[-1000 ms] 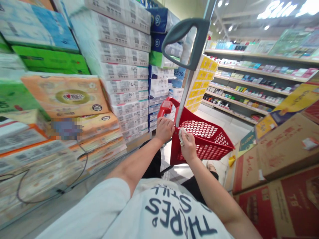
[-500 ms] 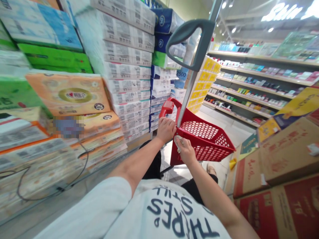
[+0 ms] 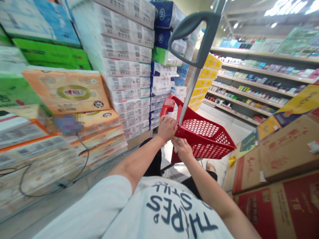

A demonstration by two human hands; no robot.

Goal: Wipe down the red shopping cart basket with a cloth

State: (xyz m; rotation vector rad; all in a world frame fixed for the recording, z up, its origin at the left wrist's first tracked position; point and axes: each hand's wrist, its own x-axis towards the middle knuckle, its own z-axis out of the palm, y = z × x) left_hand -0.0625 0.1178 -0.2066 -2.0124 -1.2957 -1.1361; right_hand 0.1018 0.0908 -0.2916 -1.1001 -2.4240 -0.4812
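Note:
In front of me is a red plastic shopping basket (image 3: pixel 211 146) with perforated sides and a metal pole (image 3: pixel 190 93) topped by a grey loop handle (image 3: pixel 203 43). My left hand (image 3: pixel 167 127) is closed around the basket's near-left rim, just below its red grip (image 3: pixel 168 105). Close beside it, my right hand (image 3: pixel 183 148) is closed on a crumpled pale cloth (image 3: pixel 175 148) against the basket's near wall. Part of the cloth is hidden by the fingers.
Stacked tissue packs (image 3: pixel 74 93) and tall piles of white packages (image 3: pixel 129 69) line the left, with a dark cable (image 3: pixel 87 159) hanging there. Cardboard boxes (image 3: pixel 289 149) stand on the right. Stocked shelves (image 3: pixel 256 76) run along the back, beyond the tiled floor (image 3: pixel 214 116).
My right hand with the cloth has moved slightly left along the basket's near wall, closer to my left hand. My left hand keeps its hold.

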